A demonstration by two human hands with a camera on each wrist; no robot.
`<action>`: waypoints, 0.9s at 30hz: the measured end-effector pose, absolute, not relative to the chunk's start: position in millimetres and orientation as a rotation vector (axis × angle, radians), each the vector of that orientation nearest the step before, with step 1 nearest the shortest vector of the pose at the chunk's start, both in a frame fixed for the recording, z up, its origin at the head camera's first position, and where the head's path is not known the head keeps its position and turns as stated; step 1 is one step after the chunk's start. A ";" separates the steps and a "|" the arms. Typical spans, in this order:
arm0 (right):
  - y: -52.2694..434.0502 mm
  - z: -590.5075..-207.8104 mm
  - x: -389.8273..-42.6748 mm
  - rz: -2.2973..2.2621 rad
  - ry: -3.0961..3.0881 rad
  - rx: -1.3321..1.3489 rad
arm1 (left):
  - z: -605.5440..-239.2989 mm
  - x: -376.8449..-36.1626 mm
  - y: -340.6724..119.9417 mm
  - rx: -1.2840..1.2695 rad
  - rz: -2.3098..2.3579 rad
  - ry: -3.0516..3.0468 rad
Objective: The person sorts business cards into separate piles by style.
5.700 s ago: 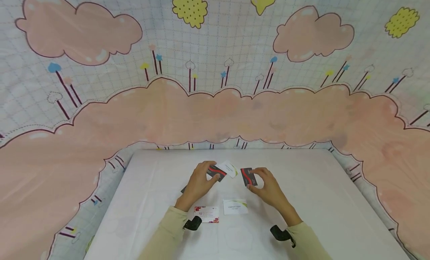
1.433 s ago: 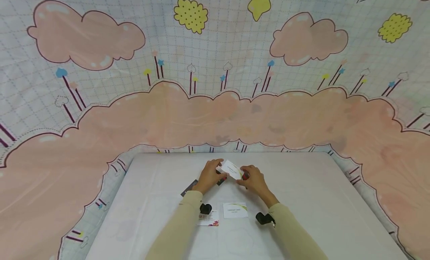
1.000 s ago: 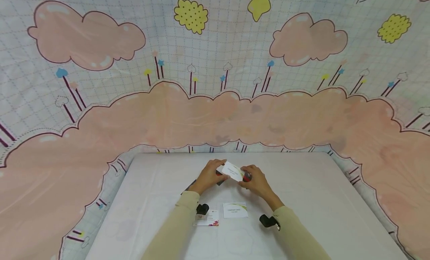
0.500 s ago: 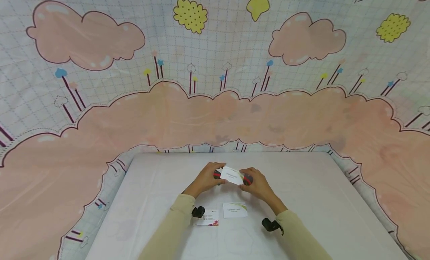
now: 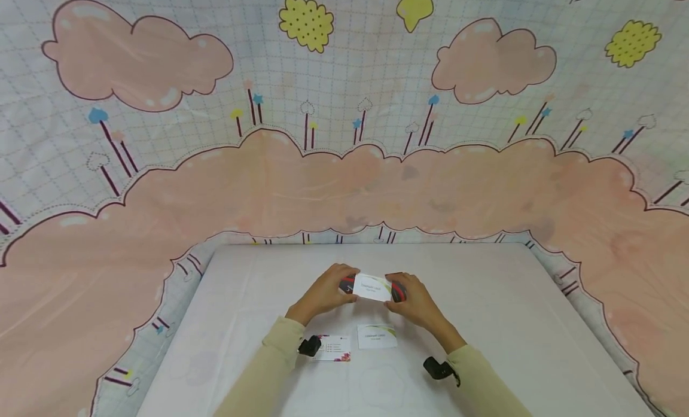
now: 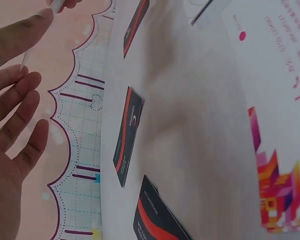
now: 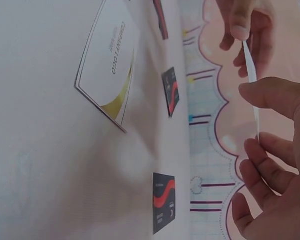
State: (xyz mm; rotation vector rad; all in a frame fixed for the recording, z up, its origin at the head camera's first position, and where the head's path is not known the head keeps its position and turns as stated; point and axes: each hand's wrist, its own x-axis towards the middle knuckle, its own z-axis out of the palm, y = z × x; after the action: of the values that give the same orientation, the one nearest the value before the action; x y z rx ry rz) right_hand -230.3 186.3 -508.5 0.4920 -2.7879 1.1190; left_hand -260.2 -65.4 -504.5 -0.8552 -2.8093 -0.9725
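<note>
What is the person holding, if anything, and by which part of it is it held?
A white card, held at both ends: the left hand pinches its left end, the right hand its right end.

Two in Front, Three Behind, One Raised

On the table [image 5: 484,345], the front-left card [image 5: 335,349] lies just beside the front-right card [image 5: 377,337], which sits slightly farther back. Behind them, spaced apart from left to right, lie the rear-left card [image 6: 157,217], rear-middle card [image 7: 170,92] and rear-right card [image 7: 163,202]. The held card [image 5: 372,288] is above the table, between the left hand [image 5: 323,292] at its left edge and the right hand [image 5: 417,302] at its right. The backdrop [image 5: 377,189] stands behind the table.
</note>
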 end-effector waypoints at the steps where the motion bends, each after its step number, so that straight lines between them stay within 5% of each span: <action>1: 186.4 -508.4 -228.6 1.140 -2.784 0.488 | -503.9 -257.7 -66.0 -0.857 -0.960 -2.814; 27: 202.0 -518.7 -201.5 1.120 -2.789 0.639 | -505.0 -207.5 -65.4 -0.896 -0.604 -2.803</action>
State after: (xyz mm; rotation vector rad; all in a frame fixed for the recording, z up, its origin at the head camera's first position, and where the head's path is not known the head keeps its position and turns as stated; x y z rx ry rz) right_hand -201.5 202.0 -518.7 0.6390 -2.7885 1.1199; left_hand -207.5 -65.4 -505.0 -0.8960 -2.8035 -0.6039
